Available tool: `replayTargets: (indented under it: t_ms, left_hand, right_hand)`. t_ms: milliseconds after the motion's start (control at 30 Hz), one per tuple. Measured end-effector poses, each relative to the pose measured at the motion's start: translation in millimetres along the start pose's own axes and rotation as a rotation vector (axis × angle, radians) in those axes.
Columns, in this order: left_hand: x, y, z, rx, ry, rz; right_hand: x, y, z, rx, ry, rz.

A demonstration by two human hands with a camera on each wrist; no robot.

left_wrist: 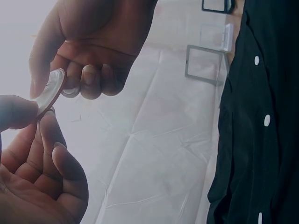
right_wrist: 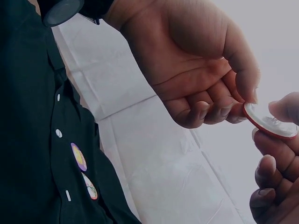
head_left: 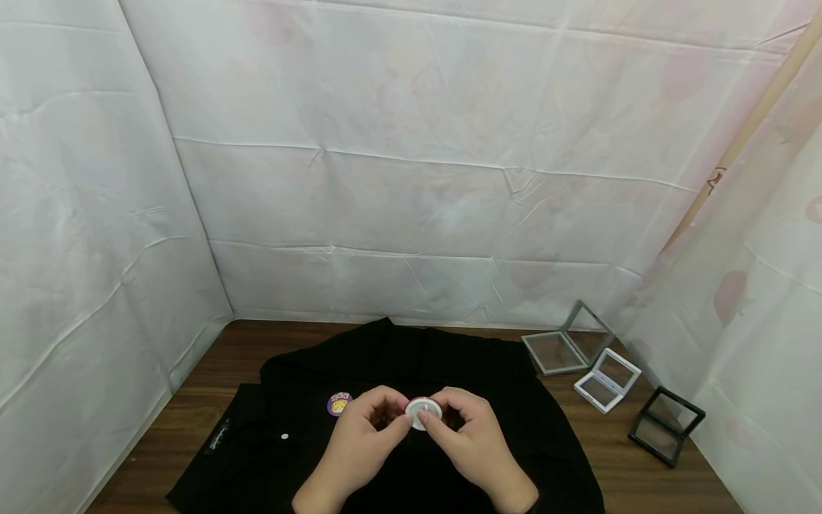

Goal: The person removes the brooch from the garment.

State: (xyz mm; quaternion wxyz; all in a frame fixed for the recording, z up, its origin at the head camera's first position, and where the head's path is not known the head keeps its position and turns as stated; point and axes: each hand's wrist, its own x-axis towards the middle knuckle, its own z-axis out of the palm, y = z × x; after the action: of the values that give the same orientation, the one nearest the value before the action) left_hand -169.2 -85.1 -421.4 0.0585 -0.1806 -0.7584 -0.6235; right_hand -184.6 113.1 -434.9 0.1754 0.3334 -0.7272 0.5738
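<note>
A round pin badge [head_left: 417, 407] is held between both hands over the black shirt [head_left: 411, 357], its pale metal back facing up. My left hand [head_left: 361, 441] pinches its left edge between thumb and fingers. From the other side my right hand [head_left: 477, 439] grips it, the thumb lying over the back. The wrist views show the badge [right_wrist: 271, 126] edge-on, with a red rim. On the shirt, just beyond my left hand, lies a purple badge [head_left: 339, 404] with a yellow figure. A second, whitish badge [right_wrist: 89, 186] appears beside it in the right wrist view.
Three hinged square frames stand opened at the right: a grey one [head_left: 556, 353], a white one [head_left: 606, 380] and a black one [head_left: 664, 427]. Under the shirt is a brown wooden table [head_left: 193, 400]. White cloth [head_left: 411, 214] encloses the back and sides.
</note>
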Motion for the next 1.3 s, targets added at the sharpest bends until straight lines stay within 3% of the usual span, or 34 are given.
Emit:
replayTargets:
  t_ms: [400,700,900,1100,1300]
  left_hand:
    - [-0.4,0.3,-1.1,0.022,0.009,0.008]
    - [-0.3,-1.0,-2.6,0.056,0.007,0.071]
    - [-1.8,-1.0,-3.8,0.145,0.043,0.136]
    - [-2.9,-1.8,-4.9,0.167,0.072,0.196]
    - [-2.0,-1.5,-5.2,0.17,0.062,0.337]
  right_hand:
    - [-0.7,0.4,0.7,-0.011,-0.008,-0.007]
    - [-0.9,1.5,-0.8,-0.022,-0.028,-0.002]
    - [-0.3,0.0,-0.9,-0.046,-0.041,0.009]
    - [1.5,-8.4,-5.9,-0.017,-0.109,0.111]
    - [3.5,-11.9,-16.6,0.131,-0.263,0.251]
